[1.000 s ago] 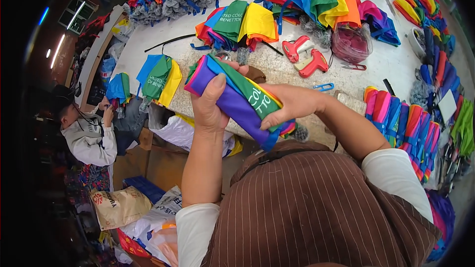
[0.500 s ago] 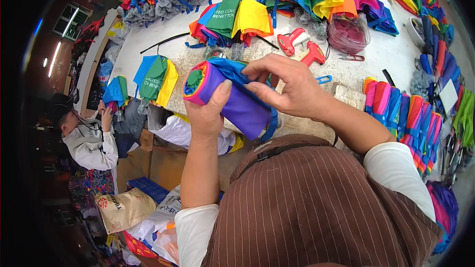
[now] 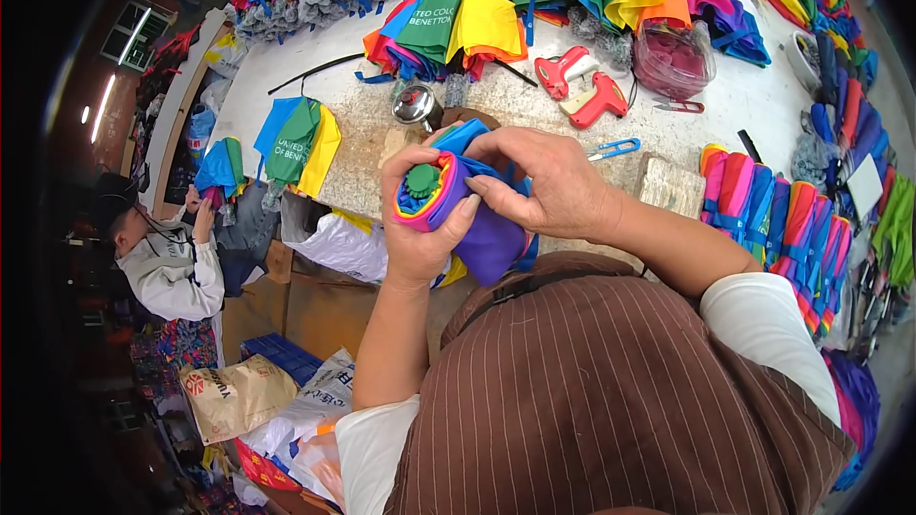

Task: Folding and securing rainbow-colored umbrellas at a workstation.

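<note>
Rainbow umbrella (image 3: 477,219), folded, middle of frame, above brown apron. Big white table (image 3: 744,100) behind, more umbrellas on it. Left hand (image 3: 420,229) wrapped tight round umbrella's end. Right hand (image 3: 553,186) fingers pinch cloth folds on top. Could go wrong: slippery cloth pops loose if pinch slackens, folds spring open. Small green cap (image 3: 423,178) shows at end.
</note>
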Demonstrator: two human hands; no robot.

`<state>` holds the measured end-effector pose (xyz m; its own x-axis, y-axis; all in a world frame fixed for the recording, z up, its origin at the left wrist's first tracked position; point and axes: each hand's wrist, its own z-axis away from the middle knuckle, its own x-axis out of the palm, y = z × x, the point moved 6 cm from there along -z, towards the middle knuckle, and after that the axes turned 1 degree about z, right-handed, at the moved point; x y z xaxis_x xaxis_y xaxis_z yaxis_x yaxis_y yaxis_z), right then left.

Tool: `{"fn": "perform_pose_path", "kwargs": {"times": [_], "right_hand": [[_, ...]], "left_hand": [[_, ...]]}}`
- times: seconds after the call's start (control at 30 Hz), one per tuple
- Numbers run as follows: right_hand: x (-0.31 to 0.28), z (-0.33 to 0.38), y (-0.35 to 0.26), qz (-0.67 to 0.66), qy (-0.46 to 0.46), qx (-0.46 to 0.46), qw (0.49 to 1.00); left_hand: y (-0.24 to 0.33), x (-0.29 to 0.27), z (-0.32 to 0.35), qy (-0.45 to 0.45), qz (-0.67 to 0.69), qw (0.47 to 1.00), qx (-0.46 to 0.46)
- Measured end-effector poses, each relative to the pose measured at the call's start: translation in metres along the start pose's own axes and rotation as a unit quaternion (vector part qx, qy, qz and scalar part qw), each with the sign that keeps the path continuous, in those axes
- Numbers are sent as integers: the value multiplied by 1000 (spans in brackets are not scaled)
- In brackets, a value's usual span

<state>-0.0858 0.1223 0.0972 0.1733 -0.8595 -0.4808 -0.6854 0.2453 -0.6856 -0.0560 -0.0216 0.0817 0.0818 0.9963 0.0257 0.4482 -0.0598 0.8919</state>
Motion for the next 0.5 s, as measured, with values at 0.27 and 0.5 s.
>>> {"fn": "perform_pose_path", "kwargs": {"times": [0.27, 0.5], "right_hand": [[5, -13, 42, -133, -51, 135, 981], [-3, -56, -11, -171, -166, 11, 971]], "left_hand": [[-17, -2, 6, -48, 7, 999, 1], [-22, -21, 20, 31, -43, 998, -14]]}}
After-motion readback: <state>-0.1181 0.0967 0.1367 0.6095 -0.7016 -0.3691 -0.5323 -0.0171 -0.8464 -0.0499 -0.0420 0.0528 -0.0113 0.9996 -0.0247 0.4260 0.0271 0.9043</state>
